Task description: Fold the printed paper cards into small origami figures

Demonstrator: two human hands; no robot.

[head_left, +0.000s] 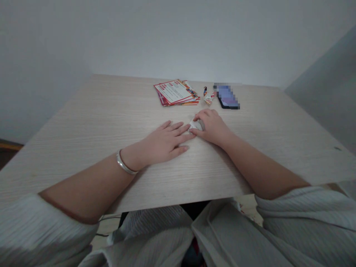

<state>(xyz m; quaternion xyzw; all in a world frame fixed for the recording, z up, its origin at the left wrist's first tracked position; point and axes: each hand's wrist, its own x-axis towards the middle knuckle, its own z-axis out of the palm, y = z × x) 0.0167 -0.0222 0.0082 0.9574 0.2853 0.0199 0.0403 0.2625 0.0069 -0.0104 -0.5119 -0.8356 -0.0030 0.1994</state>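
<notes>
Between my hands a small piece of folded white paper (196, 125) lies on the pale wooden table (111, 107). My right hand (213, 126) is curled over it, with the thumb and fingers gripping its edges. Palm down, my left hand (164, 142) rests flat with its fingers spread. Its fingertips reach the paper's left side. Part of the paper is hidden under my right fingers, so its full shape does not show. My left wrist wears a silver bangle (124, 163).
A stack of printed sheets (175, 92) with red borders lies toward the back. To its right stands a colourful folded paper piece (208, 97), then a phone (228, 97) lying face up. Behind the table rises a white wall (178, 40).
</notes>
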